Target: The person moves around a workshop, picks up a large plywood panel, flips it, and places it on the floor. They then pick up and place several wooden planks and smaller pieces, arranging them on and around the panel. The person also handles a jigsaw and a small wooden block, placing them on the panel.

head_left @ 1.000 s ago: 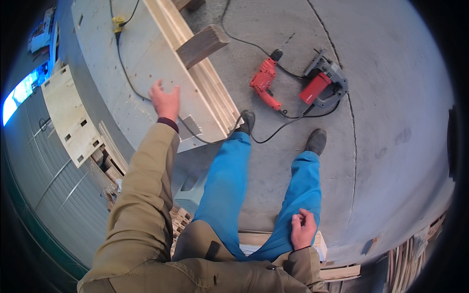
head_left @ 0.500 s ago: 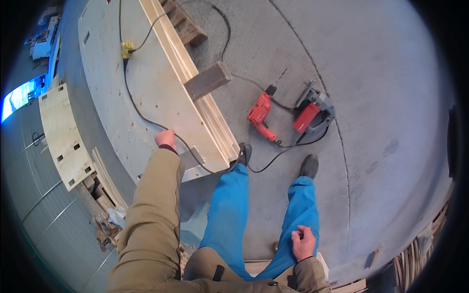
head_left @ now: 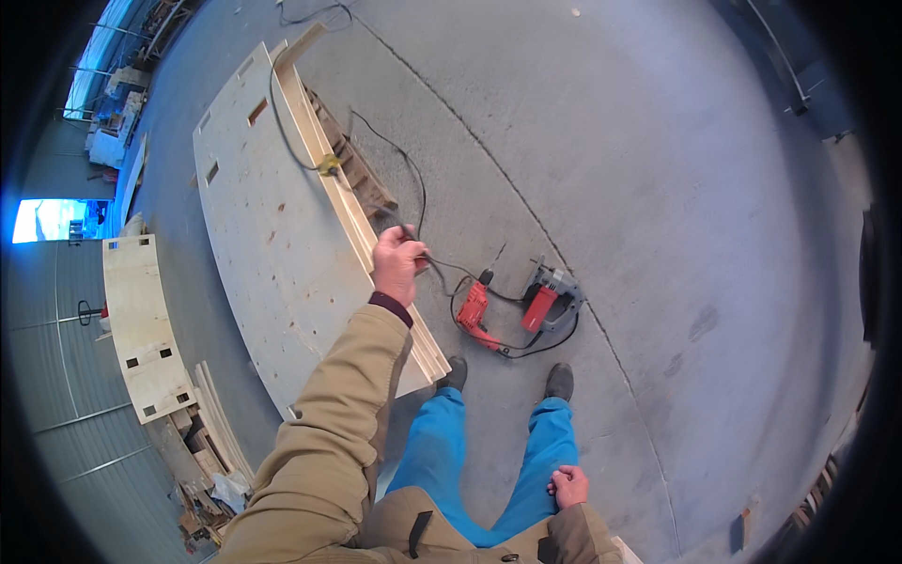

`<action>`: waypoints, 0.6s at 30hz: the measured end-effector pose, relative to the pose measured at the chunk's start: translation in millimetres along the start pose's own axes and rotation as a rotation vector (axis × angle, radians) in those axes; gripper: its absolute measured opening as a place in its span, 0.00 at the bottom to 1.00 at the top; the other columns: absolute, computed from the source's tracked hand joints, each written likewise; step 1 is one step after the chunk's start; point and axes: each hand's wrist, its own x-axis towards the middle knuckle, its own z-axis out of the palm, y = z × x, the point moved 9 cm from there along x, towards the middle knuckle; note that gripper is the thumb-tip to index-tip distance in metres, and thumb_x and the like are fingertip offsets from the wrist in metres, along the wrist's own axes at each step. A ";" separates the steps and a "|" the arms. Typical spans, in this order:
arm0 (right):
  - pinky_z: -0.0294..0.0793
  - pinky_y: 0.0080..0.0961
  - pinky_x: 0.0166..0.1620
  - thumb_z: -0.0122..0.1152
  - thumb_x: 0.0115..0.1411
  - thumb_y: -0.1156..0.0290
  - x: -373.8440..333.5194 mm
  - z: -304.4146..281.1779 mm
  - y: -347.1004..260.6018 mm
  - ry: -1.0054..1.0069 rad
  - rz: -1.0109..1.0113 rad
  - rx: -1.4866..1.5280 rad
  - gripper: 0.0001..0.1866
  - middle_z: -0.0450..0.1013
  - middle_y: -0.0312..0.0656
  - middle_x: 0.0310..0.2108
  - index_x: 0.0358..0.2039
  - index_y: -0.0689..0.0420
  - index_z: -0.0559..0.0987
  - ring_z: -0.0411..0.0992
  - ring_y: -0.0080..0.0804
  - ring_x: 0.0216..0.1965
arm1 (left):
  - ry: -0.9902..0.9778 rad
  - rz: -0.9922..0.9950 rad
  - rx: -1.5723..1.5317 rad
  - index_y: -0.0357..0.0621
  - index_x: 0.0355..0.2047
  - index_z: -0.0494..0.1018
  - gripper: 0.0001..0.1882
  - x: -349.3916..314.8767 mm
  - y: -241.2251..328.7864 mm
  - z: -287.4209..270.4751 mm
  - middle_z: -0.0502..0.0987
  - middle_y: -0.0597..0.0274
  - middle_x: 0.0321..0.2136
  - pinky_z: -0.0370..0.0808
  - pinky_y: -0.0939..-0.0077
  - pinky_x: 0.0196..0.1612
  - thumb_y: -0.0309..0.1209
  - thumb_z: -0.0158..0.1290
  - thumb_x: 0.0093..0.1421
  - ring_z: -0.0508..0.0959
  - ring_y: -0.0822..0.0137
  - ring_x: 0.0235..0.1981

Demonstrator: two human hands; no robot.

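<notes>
My left hand (head_left: 398, 264) is stretched out over the long edge of a large pale plywood panel (head_left: 268, 254) lying on the concrete floor. Its fingers are closed around a black cable (head_left: 425, 209) that runs across the panel and down to the tools. A red drill (head_left: 473, 311) and a grey and red circular saw (head_left: 549, 301) lie on the floor just right of that hand, in front of my shoes. My right hand (head_left: 568, 486) hangs by my right thigh in blue trousers, fingers curled with nothing in them.
A yellow plug connector (head_left: 329, 166) sits on the cable at the panel's edge, beside a slatted wooden frame (head_left: 362, 179). A second curved plywood panel (head_left: 141, 324) and stacked offcuts (head_left: 211, 442) lie at the left. Grey concrete floor (head_left: 676, 188) spreads to the right.
The view has risen higher above the floor. My left hand has left the panel's face, moved to its edge and closed on the black cable. My right hand stays by the thigh.
</notes>
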 end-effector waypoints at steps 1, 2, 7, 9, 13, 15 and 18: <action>0.75 0.24 0.25 0.60 0.60 0.76 -2.0 -9.1 1.8 0.012 0.011 0.012 0.14 0.76 0.44 0.27 0.45 0.69 0.74 0.74 0.27 0.22 | -0.038 -0.017 0.019 0.41 0.45 0.71 0.16 -7.1 4.5 24.4 0.74 0.66 0.31 0.76 0.75 0.31 0.20 0.53 0.54 0.77 0.71 0.28; 0.75 0.24 0.25 0.60 0.60 0.76 -3.7 -18.0 3.7 0.023 0.023 0.023 0.14 0.76 0.44 0.27 0.45 0.69 0.74 0.74 0.27 0.22 | -0.084 -0.013 0.025 0.42 0.45 0.71 0.16 -14.0 8.4 47.5 0.74 0.66 0.31 0.75 0.75 0.31 0.20 0.53 0.54 0.77 0.72 0.28; 0.74 0.25 0.24 0.60 0.59 0.76 -11.4 -55.2 16.8 0.074 0.112 0.021 0.14 0.76 0.45 0.27 0.45 0.69 0.73 0.74 0.28 0.22 | -0.173 -0.112 0.057 0.42 0.44 0.71 0.16 -47.0 -12.5 103.3 0.74 0.67 0.31 0.75 0.76 0.31 0.20 0.54 0.54 0.77 0.73 0.28; 0.74 0.25 0.24 0.60 0.59 0.76 -12.2 -65.8 22.3 0.100 0.157 -0.025 0.15 0.75 0.46 0.28 0.45 0.69 0.73 0.74 0.28 0.22 | -0.171 -0.181 0.078 0.42 0.44 0.71 0.16 -53.2 -32.9 106.4 0.74 0.67 0.32 0.75 0.76 0.30 0.20 0.54 0.54 0.76 0.74 0.28; 0.74 0.26 0.24 0.59 0.60 0.76 -9.3 -74.2 22.9 0.102 0.168 -0.013 0.14 0.75 0.46 0.28 0.45 0.69 0.73 0.74 0.28 0.23 | -0.223 -0.250 0.169 0.39 0.44 0.71 0.16 -56.0 -73.2 106.6 0.75 0.66 0.30 0.75 0.75 0.30 0.18 0.54 0.53 0.76 0.72 0.28; 0.74 0.26 0.24 0.59 0.60 0.76 -6.8 -73.2 20.4 0.086 0.161 -0.026 0.15 0.76 0.46 0.28 0.45 0.69 0.73 0.74 0.28 0.23 | -0.230 -0.294 0.163 0.37 0.43 0.72 0.15 -55.4 -92.0 104.7 0.75 0.64 0.30 0.74 0.75 0.29 0.18 0.54 0.54 0.76 0.71 0.28; 0.74 0.26 0.24 0.59 0.60 0.75 -5.1 -68.0 19.1 0.064 0.182 -0.036 0.15 0.76 0.46 0.28 0.45 0.68 0.73 0.74 0.28 0.23 | -0.230 -0.360 0.169 0.37 0.41 0.73 0.13 -58.8 -115.2 101.2 0.76 0.63 0.29 0.72 0.77 0.27 0.17 0.54 0.53 0.76 0.72 0.26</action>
